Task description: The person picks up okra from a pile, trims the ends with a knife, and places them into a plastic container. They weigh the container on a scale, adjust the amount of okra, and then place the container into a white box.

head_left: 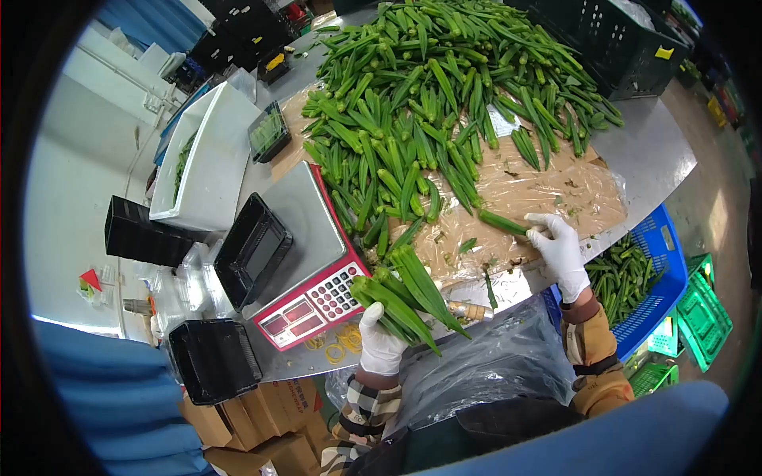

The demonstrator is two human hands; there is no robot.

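My left hand (382, 343), in a white glove, is closed around a bunch of okra (409, 297) near the table's front edge. Further right, my gloved right hand (558, 255) pinches the stem end of a single okra pod (502, 222) over plastic-covered cardboard (548, 198). A large heap of okra (429, 95) spreads across the back of the table. To the left of the bunch is a red-framed weighing scale (309, 254), with a black plastic tray (252, 250) tilted on its plate.
A blue basket (671, 254) of okra stands at the right, by green crates (706, 321). Black trays (214, 361), a white foam box (202, 159) and a filled tray (268, 133) are at left. Yellow rubber bands (341, 347) lie by the scale; a black crate (607, 47) stands back right.
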